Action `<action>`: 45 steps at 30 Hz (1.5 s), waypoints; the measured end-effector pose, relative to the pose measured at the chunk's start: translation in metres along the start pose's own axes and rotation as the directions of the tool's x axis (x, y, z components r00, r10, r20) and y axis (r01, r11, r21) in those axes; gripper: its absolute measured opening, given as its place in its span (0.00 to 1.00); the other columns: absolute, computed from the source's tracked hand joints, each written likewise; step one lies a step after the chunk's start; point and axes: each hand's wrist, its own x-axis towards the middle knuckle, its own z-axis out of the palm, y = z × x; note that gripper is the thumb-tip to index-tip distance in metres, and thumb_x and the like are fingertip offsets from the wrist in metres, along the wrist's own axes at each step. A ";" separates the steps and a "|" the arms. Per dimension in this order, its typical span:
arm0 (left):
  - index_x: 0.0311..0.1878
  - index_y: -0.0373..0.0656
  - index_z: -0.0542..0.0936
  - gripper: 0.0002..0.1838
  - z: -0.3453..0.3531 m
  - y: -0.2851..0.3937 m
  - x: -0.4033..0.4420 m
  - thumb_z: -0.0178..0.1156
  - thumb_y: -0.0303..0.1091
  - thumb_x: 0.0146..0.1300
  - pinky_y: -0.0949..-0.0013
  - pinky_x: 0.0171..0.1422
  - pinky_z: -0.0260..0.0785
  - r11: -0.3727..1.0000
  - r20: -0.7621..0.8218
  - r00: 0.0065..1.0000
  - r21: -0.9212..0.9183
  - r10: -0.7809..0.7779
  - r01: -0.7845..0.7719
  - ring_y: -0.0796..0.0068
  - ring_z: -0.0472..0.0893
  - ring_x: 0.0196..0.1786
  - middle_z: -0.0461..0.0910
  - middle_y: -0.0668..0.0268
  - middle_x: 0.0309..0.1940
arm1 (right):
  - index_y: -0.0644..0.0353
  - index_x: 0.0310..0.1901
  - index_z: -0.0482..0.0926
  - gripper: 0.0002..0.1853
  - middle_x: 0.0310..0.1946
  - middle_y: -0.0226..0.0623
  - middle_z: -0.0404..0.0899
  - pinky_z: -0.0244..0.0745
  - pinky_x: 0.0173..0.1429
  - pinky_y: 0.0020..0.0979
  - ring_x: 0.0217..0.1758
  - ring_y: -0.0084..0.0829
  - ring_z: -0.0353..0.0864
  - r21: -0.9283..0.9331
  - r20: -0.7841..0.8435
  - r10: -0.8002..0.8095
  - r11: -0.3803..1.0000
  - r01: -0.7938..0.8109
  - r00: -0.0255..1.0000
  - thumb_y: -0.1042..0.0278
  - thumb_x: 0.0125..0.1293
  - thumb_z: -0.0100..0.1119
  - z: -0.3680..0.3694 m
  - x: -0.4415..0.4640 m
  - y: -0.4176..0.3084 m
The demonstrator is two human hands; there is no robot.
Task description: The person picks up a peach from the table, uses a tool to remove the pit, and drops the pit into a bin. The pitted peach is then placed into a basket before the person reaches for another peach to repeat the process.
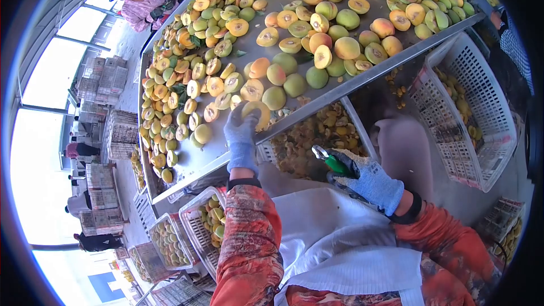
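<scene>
My left hand (pixel 242 130), in a blue-grey glove, is at the near edge of the metal table with its fingers curled round a yellow peach (pixel 256 114). Lower and to the right, my right hand (pixel 368 180), in a blue glove with dark palm, grips green-handled pliers (pixel 335 162). Their silver tip points up and left, apart from any fruit. Close to my left hand lie halved peaches (pixel 251 90) showing brown pits or hollows, and whole green-yellow peaches (pixel 274 98).
The metal table rim (pixel 362 88) runs diagonally before me. Below it, a bin (pixel 326 136) holds fruit scraps. A white crate (pixel 470 113) stands right; fruit-filled crates (pixel 212 218) stand lower left. Another person (pixel 150 3) stands at the far left, and a checked sleeve (pixel 513 51) shows right.
</scene>
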 end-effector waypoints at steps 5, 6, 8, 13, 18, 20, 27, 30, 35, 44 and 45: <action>0.54 0.42 0.71 0.26 -0.052 0.054 -0.081 0.55 0.51 0.59 0.60 0.36 0.76 0.522 0.149 0.940 -0.800 -0.306 0.297 0.58 0.79 0.36 0.75 0.53 0.45 | 0.59 0.53 0.70 0.25 0.20 0.42 0.78 0.74 0.33 0.36 0.23 0.40 0.80 -0.086 0.072 0.016 0.996 -0.010 0.997 0.57 0.57 0.62 0.010 -0.004 -0.027; 0.55 0.41 0.70 0.28 -0.049 0.061 -0.098 0.53 0.54 0.60 0.59 0.37 0.76 0.465 0.240 0.936 -0.818 -0.257 0.337 0.58 0.79 0.36 0.75 0.52 0.46 | 0.59 0.53 0.70 0.25 0.20 0.42 0.78 0.74 0.33 0.36 0.23 0.40 0.80 -0.091 0.087 0.005 0.996 0.003 0.996 0.57 0.57 0.62 0.016 -0.002 -0.033; 0.56 0.38 0.69 0.30 -0.043 0.059 -0.120 0.51 0.54 0.61 0.60 0.30 0.78 0.398 0.295 0.907 -0.825 -0.301 0.400 0.57 0.81 0.35 0.76 0.53 0.46 | 0.60 0.53 0.70 0.25 0.24 0.46 0.79 0.75 0.35 0.37 0.27 0.43 0.81 -0.121 -0.017 -0.190 0.975 0.187 0.982 0.56 0.57 0.62 0.028 -0.004 -0.044; 0.52 0.38 0.72 0.27 -0.032 0.063 -0.167 0.51 0.53 0.63 0.63 0.23 0.75 0.603 0.304 0.901 -0.670 -0.310 0.434 0.60 0.81 0.30 0.79 0.56 0.37 | 0.61 0.56 0.68 0.28 0.33 0.45 0.78 0.74 0.35 0.37 0.30 0.41 0.80 -0.538 0.087 -0.460 0.725 0.430 0.884 0.59 0.55 0.62 0.042 -0.016 -0.063; 0.51 0.35 0.73 0.29 -0.037 0.084 -0.191 0.49 0.55 0.64 0.72 0.17 0.71 0.719 0.285 0.926 -0.587 -0.247 0.372 0.63 0.80 0.24 0.79 0.56 0.34 | 0.61 0.59 0.66 0.31 0.31 0.43 0.76 0.71 0.33 0.37 0.28 0.40 0.78 -0.742 0.238 -0.465 0.479 0.469 0.852 0.59 0.54 0.61 0.042 -0.030 -0.065; 0.49 0.35 0.73 0.26 -0.041 0.083 -0.193 0.51 0.52 0.63 0.72 0.15 0.67 0.690 0.360 0.884 -0.560 -0.297 0.459 0.63 0.77 0.18 0.79 0.57 0.30 | 0.61 0.59 0.66 0.31 0.30 0.43 0.75 0.70 0.32 0.37 0.27 0.40 0.77 -0.769 0.262 -0.479 0.421 0.481 0.838 0.60 0.54 0.61 0.041 -0.033 -0.064; 0.47 0.33 0.76 0.22 -0.036 0.104 -0.223 0.54 0.46 0.63 0.76 0.15 0.64 0.962 0.214 0.973 -0.237 -0.085 0.137 0.70 0.76 0.16 0.78 0.58 0.27 | 0.65 0.57 0.66 0.26 0.30 0.44 0.77 0.70 0.29 0.38 0.27 0.41 0.78 -0.679 0.435 -0.363 0.468 0.565 0.824 0.66 0.56 0.54 0.033 -0.045 -0.069; 0.51 0.40 0.75 0.20 -0.031 0.108 -0.228 0.57 0.44 0.61 0.79 0.12 0.61 0.828 0.229 0.932 -0.433 -0.282 0.357 0.71 0.77 0.16 0.78 0.62 0.27 | 0.64 0.55 0.68 0.22 0.28 0.43 0.78 0.70 0.27 0.37 0.25 0.40 0.79 -0.638 0.425 -0.387 0.513 0.574 0.818 0.66 0.58 0.52 0.032 -0.050 -0.067; 0.46 0.33 0.77 0.22 -0.026 0.122 -0.238 0.53 0.46 0.63 0.78 0.15 0.63 0.909 0.105 0.965 -0.325 -0.241 0.262 0.73 0.76 0.16 0.78 0.60 0.24 | 0.64 0.54 0.69 0.24 0.26 0.43 0.77 0.70 0.28 0.37 0.25 0.41 0.78 -0.581 0.370 -0.457 0.565 0.585 0.809 0.65 0.55 0.57 0.036 -0.055 -0.057; 0.45 0.34 0.76 0.24 -0.029 0.109 -0.227 0.48 0.50 0.67 0.77 0.17 0.66 0.906 0.163 0.957 -0.315 -0.241 0.282 0.74 0.79 0.23 0.79 0.60 0.29 | 0.62 0.47 0.72 0.22 0.23 0.44 0.78 0.73 0.29 0.39 0.24 0.44 0.79 -0.448 0.249 -0.379 0.771 0.452 0.892 0.58 0.54 0.60 0.043 -0.053 -0.057; 0.49 0.38 0.75 0.23 -0.027 0.101 -0.222 0.48 0.50 0.67 0.78 0.17 0.66 0.852 0.160 0.958 -0.440 -0.238 0.285 0.76 0.79 0.25 0.79 0.63 0.30 | 0.61 0.45 0.72 0.21 0.24 0.44 0.79 0.74 0.30 0.38 0.26 0.45 0.80 -0.495 0.272 -0.368 0.738 0.457 0.889 0.55 0.55 0.60 0.045 -0.050 -0.056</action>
